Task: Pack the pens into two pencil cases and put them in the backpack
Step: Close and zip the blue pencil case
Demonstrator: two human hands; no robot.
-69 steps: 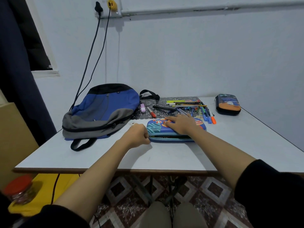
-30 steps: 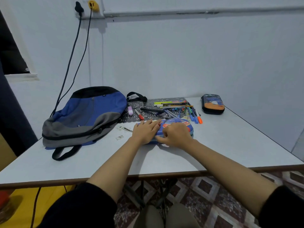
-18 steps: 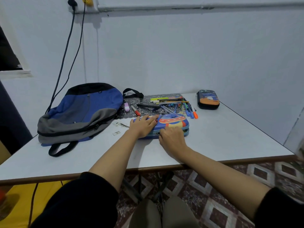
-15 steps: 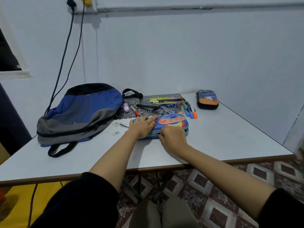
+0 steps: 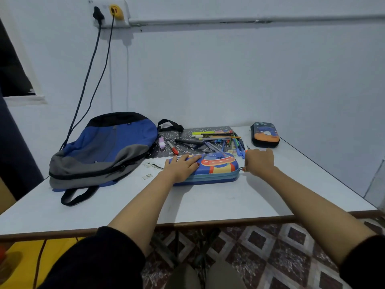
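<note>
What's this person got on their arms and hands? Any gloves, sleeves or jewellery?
No gloves, watch or rings show. The left sleeve and right sleeve are black and end near the elbows, leaving the forearms bare. The left hand and right hand are bare, with red-painted thumbnails.

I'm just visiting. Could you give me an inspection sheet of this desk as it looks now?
Surface: white table, mat at the back.
Job's things: backpack left; blue case in front; second case far right; pens loose on mat.
Clutter: eraser, paper scraps.
Hands: left hand flat on blue case; right hand seems to pinch its zip pull.
Cables: two cables from wall socket down behind backpack.
Surroundings: white wall, window left, tiled floor.
</note>
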